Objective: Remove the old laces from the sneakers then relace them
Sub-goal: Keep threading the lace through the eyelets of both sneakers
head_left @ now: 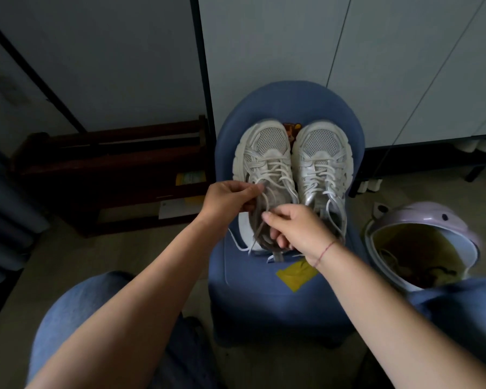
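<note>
Two white mesh sneakers stand side by side, toes away from me, on a small blue chair [286, 287]. The left sneaker [264, 153] and the right sneaker [321, 155] both carry white laces through their eyelets. My left hand [227, 200] pinches a strand of the left sneaker's lace [264, 199] near the top eyelets. My right hand [298, 228] is over the left sneaker's opening, thumb and fingers closed on another part of that lace. Loose lace ends trail onto the seat below my hands.
A pale purple bin [421, 242] with rubbish inside sits on the floor to the right of the chair. A dark wooden rack [110, 164] stands at the left against the wall. White cabinet doors [348, 51] rise behind the chair. My jeans-clad knees fill the bottom corners.
</note>
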A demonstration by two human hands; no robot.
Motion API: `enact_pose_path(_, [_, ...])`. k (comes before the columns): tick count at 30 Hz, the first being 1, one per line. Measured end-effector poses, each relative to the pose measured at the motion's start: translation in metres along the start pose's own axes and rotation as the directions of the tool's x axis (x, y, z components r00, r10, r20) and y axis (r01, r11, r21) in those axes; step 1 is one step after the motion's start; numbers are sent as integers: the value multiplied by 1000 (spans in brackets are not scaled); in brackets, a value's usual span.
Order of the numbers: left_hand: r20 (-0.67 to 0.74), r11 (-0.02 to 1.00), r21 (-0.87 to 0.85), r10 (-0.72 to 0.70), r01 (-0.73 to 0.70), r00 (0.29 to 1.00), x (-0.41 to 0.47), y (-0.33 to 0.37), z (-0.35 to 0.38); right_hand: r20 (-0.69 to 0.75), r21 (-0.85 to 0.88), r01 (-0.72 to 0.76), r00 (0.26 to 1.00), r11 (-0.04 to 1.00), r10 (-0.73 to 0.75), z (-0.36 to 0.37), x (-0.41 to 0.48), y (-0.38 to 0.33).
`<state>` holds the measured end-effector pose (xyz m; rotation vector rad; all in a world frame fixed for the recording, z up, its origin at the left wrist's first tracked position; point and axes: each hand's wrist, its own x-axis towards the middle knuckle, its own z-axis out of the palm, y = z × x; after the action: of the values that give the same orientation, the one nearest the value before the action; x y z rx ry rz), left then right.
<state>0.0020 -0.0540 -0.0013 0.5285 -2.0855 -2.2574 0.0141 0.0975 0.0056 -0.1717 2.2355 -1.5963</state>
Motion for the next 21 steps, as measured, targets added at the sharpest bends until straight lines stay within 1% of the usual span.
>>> enact_pose_path(3, [-2, 1000, 2, -2, 2, 1000, 0, 0, 0, -37, 18, 10, 999, 1000, -9, 9, 3, 3])
enact_pose_path(9, [6, 1000, 21, -6, 6, 1000, 0, 0, -1, 107, -9, 23, 994, 1000, -22, 5, -4, 8])
enact_pose_path(11, [2, 1000, 26, -6, 6, 1000, 0, 1, 0, 118, -7, 15, 993, 1000, -14, 4, -6, 9])
enact_pose_path(13, [1, 1000, 27, -10, 10, 1000, -1, 2, 1, 99, 12, 18, 995, 1000, -19, 5, -8, 10])
enact_pose_path(15, [6, 1000, 28, -15, 14, 1000, -2, 3, 3, 37, 44, 45, 998, 998, -47, 6, -9, 11])
enact_pose_path(17, [15, 999, 26, -19, 18, 1000, -2, 4, 2, -102, 119, 70, 993, 990, -58, 5, -7, 12])
enact_pose_path(19, [22, 1000, 20, -20, 19, 1000, -2, 5, 1, -226, 222, 74, 974, 972, -23, 5, -4, 12])
enact_pose_path(21, [28, 1000, 9, -21, 21, 999, -2, 5, 0, -272, 309, 70, 962, 948, 18, 9, -3, 11])
